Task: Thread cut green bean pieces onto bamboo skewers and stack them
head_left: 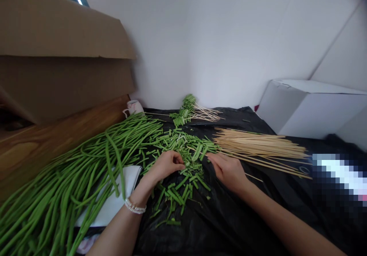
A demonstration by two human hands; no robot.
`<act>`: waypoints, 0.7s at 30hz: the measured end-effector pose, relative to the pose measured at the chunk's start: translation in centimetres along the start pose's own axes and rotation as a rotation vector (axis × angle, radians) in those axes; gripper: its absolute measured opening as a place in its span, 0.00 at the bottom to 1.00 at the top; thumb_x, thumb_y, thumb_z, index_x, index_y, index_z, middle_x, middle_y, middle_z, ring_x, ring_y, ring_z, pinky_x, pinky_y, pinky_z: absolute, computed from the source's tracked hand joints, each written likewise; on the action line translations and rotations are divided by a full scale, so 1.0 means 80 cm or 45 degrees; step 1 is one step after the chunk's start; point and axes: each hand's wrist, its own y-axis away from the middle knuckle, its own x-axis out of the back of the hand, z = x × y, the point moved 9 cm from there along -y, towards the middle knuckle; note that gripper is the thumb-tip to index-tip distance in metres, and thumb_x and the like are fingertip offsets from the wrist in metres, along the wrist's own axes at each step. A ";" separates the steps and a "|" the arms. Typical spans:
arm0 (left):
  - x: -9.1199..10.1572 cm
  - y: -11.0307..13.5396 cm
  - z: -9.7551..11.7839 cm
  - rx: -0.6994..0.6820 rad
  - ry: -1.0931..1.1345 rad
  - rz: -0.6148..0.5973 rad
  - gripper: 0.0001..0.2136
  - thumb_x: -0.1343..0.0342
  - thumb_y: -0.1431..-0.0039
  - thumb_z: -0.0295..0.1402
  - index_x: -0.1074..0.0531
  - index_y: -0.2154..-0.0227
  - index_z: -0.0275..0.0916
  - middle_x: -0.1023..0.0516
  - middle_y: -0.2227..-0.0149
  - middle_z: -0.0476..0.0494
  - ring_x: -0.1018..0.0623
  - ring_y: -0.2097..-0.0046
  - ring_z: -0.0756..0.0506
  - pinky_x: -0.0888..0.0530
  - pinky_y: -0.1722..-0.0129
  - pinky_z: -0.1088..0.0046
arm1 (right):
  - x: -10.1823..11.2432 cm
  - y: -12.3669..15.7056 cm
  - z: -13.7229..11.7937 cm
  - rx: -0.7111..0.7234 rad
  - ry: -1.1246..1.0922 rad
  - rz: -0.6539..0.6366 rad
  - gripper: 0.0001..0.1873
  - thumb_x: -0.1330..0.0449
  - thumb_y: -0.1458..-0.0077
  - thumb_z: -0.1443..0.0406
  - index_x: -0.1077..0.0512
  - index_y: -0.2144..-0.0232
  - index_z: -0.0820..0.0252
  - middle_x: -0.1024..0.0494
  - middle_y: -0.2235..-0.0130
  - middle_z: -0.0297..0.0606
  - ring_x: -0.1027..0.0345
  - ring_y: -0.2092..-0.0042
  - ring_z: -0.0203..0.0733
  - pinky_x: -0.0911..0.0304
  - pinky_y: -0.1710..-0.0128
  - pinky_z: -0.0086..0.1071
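Observation:
My right hand is closed around a thin wooden skewer. Its front part points left over the pile, with several cut green bean pieces threaded on it near the tip. Low over the heap of cut green beans, my left hand has its thumb and fingers pinched together. Whatever lies between those fingertips is hidden. At the back, finished-looking skewers of beans lie stacked, their bare sticks pointing right.
Long whole green beans spread across the left side, partly over a white sheet. Loose skewers lie right of the heap on black plastic. A mug, a cardboard box and a white box stand around the edges.

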 end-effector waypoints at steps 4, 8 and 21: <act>-0.013 0.005 0.015 -0.107 -0.007 -0.080 0.07 0.37 0.58 0.36 0.23 0.76 0.38 0.26 0.77 0.49 0.31 0.75 0.49 0.39 0.76 0.76 | 0.000 -0.001 0.000 -0.012 0.015 -0.013 0.15 0.52 0.37 0.65 0.27 0.56 0.58 0.21 0.63 0.39 0.28 0.64 0.36 0.37 0.63 0.26; -0.009 0.005 0.026 -0.154 0.050 -0.038 0.06 0.39 0.54 0.35 0.24 0.76 0.38 0.26 0.77 0.49 0.30 0.74 0.49 0.37 0.74 0.76 | 0.003 -0.002 0.000 -0.022 0.018 -0.007 0.15 0.52 0.37 0.65 0.26 0.56 0.57 0.21 0.64 0.39 0.28 0.64 0.36 0.37 0.63 0.26; 0.007 0.004 0.000 0.273 1.104 0.261 0.18 0.28 0.67 0.34 0.22 0.70 0.33 0.19 0.71 0.44 0.23 0.69 0.50 0.28 0.62 0.72 | -0.002 0.001 -0.005 0.000 -0.024 -0.037 0.15 0.52 0.36 0.65 0.28 0.55 0.57 0.21 0.63 0.39 0.28 0.63 0.35 0.37 0.62 0.26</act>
